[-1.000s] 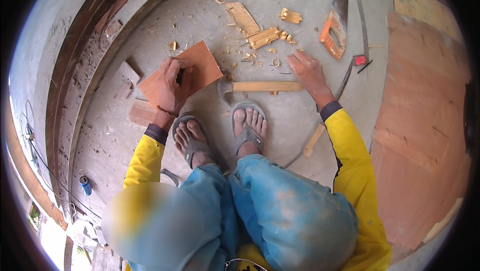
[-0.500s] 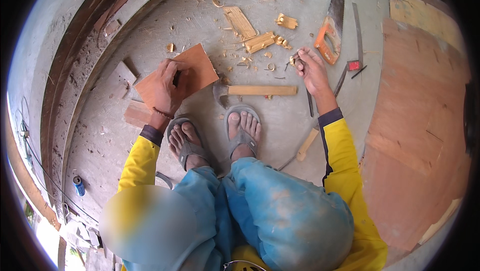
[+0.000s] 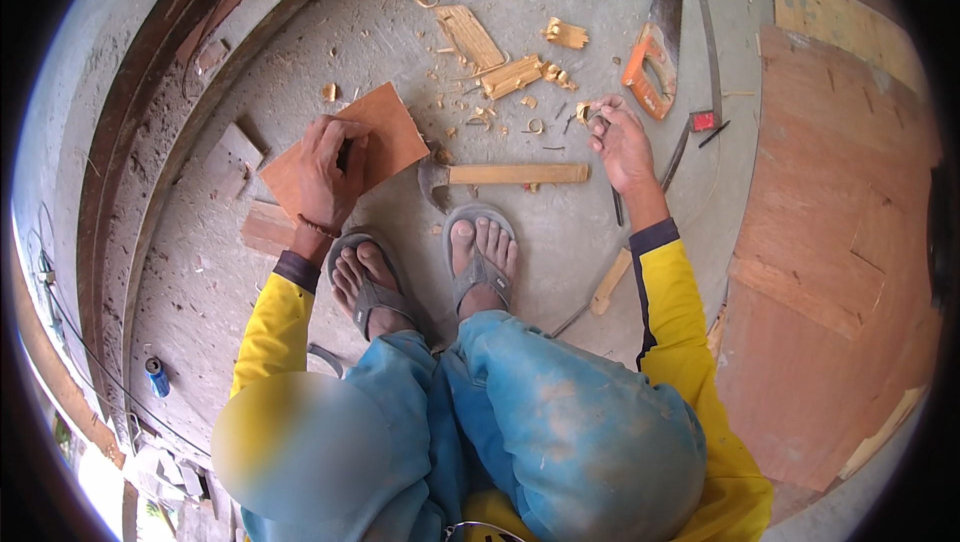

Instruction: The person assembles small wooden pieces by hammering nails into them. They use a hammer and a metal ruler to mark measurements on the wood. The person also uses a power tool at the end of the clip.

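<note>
My left hand [image 3: 330, 164] grips a flat piece of brown plywood [image 3: 393, 139], its fingers bent over the far edge. A dark gap shows between thumb and fingers. To the right, my right hand [image 3: 622, 147] is raised with fingertips pinched together; what they hold is too small to make out. A curled wood shaving [image 3: 583, 112] shows right beside those fingertips. Between the hands, a claw hammer [image 3: 515, 174] lies on the floor, its head toward the plywood and its wooden handle pointing right.
A handsaw [image 3: 652, 70] with an orange handle lies beyond my right hand, near a red-headed tool [image 3: 705, 122]. A chisel-like tool [image 3: 608, 284] lies nearer. Wood offcuts [image 3: 513, 77] and shavings are scattered ahead. A large plywood sheet [image 3: 810, 272] covers the right; a blue can [image 3: 157, 378] stands left.
The view has shifted slightly, so floor objects appear a little higher and further left. My left hand keeps its grip on the plywood; the right fingers have moved only slightly.
</note>
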Available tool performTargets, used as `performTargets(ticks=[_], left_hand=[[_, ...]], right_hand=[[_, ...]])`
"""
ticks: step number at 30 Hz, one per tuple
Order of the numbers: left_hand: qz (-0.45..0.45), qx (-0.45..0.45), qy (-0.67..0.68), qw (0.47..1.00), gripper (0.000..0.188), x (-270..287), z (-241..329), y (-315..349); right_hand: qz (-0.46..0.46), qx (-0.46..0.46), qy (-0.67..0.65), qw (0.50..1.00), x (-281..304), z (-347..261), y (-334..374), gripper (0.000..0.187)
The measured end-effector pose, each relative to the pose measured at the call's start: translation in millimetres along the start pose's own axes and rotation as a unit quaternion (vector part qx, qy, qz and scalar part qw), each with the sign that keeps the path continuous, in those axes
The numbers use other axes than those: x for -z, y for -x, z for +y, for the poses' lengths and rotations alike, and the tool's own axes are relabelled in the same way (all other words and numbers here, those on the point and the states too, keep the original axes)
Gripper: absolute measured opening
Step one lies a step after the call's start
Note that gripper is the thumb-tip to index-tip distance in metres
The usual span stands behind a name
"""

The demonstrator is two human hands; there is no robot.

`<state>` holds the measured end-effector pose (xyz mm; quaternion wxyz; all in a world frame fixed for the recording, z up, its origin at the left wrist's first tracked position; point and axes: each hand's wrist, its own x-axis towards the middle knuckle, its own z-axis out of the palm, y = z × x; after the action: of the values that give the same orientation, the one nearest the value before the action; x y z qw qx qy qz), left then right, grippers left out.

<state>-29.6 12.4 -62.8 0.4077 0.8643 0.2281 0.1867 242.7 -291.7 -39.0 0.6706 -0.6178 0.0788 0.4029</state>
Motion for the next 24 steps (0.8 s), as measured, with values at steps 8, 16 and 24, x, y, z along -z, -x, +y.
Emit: performTargets(ticks=[8, 16, 24], left_hand=[[-0.002, -0.013, -0.004, 1.000, 0.010, -0.3, -1.1, -0.3], [-0.002, -0.017, -0.009, 1.000, 0.009, -0.7, -1.9, -0.9], [-0.003, -0.007, -0.019, 1.000, 0.006, -1.2, 4.5, -2.1]], right_hand=[[0.046, 0.045, 0.040, 0.997, 2.4, 3.1, 7.8, 0.010], [0.119, 0.083, 0.147, 0.978, -3.5, 17.8, 24.2, 0.021], [0.067, 0.080, 0.134, 0.985, -82.0, 55.8, 33.2, 0.016]])
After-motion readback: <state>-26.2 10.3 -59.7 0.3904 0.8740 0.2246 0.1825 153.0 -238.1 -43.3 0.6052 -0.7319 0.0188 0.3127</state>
